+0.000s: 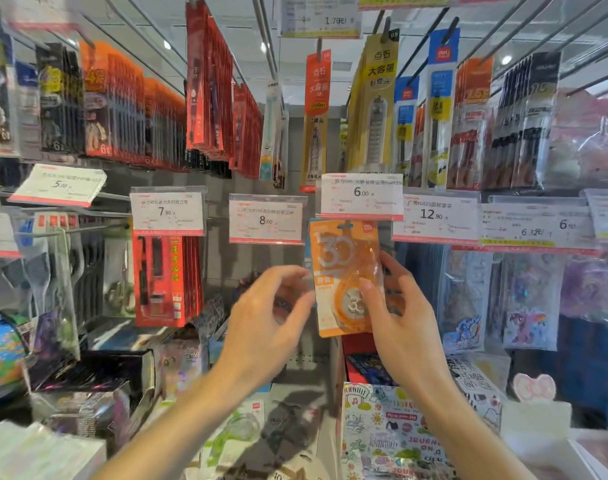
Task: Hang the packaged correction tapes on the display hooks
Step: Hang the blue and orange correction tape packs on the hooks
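- The orange pack (344,277) hangs upright just under the 6.00 price tag (361,196), its top edge at the hook (347,223); whether the hole is fully on the hook is hidden by the tag.
- To do this step well, I judge the pack should be pushed straight back along the hook until it sits behind the tag, kept flat and facing front, so the printed "30" reads square to the aisle.
- Let go only once the pack hangs by itself; a light tug downward would confirm that the hole has caught.
- The plastic looks slippery and thin, so a gentle pinch at the edges should do better than a squeeze on the tape wheel.
- The right hand (399,306) holds the pack: thumb on the front near the wheel, fingers behind its right edge, wrist raised and forearm coming up from the lower right.
- The left hand (271,306) is loose, gripping nothing, fingers curled and spread just beside the pack's left edge; it looks apart from it, though blur makes contact uncertain.
- More tape packs (240,431) seem to lie on the shelf below, blurred.
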`<state>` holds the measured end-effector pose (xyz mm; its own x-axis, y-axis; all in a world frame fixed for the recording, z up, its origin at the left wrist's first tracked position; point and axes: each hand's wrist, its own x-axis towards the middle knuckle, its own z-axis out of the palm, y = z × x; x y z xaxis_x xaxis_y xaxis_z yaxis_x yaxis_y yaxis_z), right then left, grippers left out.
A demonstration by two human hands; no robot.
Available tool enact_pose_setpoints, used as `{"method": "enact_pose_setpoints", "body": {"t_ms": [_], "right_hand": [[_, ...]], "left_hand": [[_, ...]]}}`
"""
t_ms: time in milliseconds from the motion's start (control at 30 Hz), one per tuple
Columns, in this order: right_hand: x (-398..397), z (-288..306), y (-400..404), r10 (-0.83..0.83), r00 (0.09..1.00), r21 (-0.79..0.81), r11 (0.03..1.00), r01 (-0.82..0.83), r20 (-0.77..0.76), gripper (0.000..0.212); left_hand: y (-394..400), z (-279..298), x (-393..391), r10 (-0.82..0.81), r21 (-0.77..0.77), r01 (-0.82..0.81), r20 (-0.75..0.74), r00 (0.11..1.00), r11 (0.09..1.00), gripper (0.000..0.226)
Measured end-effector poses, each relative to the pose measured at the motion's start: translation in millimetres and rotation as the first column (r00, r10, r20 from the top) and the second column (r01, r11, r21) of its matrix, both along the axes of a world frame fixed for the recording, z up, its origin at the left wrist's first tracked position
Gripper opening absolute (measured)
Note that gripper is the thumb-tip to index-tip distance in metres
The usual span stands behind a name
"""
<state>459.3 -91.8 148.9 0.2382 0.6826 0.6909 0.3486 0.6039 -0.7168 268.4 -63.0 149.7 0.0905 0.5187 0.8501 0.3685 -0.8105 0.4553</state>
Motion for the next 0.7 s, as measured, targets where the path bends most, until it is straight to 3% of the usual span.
{"method": "enact_pose_setpoints", "body": {"t_ms": [167, 400, 600, 700], "right_hand": [[2, -2, 11, -0.092, 0.989, -0.073, 0.992, 0.101, 0.118, 0.045], [9, 3, 46, -0.116, 0.966, -0.202, 0.966, 0.164, 0.231, 0.057], [12, 8, 61, -0.045, 0.977, -0.279, 0.955, 0.104, 0.21, 0.058], [21, 5, 58, 0.023, 0.989, -0.312, 0.95, 0.024, 0.145, 0.05]], "left_hand": [[26, -16, 23, -0.08, -0.158, 0.094, 0.092, 0.993, 0.983, 0.044], [67, -11, 35, 0.032, -0.238, -0.026, 0.023, 0.999, 0.971, 0.058], [76, -6, 36, -0.017, -0.311, 0.028, 0.037, 0.999, 0.95, 0.06], [69, -7, 26, -0.057, -0.327, 0.058, 0.013, 0.998, 0.943, 0.051]]}}
